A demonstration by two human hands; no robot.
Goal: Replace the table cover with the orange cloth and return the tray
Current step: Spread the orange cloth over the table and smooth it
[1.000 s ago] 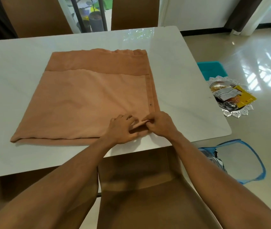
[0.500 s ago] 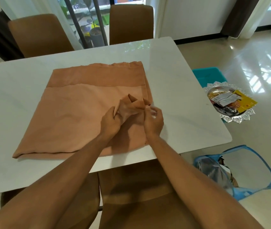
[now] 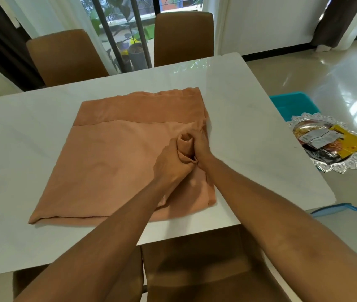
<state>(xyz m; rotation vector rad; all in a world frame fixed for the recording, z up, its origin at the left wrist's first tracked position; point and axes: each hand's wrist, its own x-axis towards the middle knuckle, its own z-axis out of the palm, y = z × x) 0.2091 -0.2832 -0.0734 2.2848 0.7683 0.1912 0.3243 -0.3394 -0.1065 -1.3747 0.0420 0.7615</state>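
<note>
While both hands, left hand (image 3: 171,164) and right hand (image 3: 201,147), pinch one bunched fold of orange cloth (image 3: 112,162); risks dragging the stack toward three o'clock, off the table (image 3: 249,127).

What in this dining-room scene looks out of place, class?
The silver tray, loaded with snack packets, sits on the floor to the right of the white table rather than on it. The orange cloth lies folded, one corner bunched between both hands.
</note>
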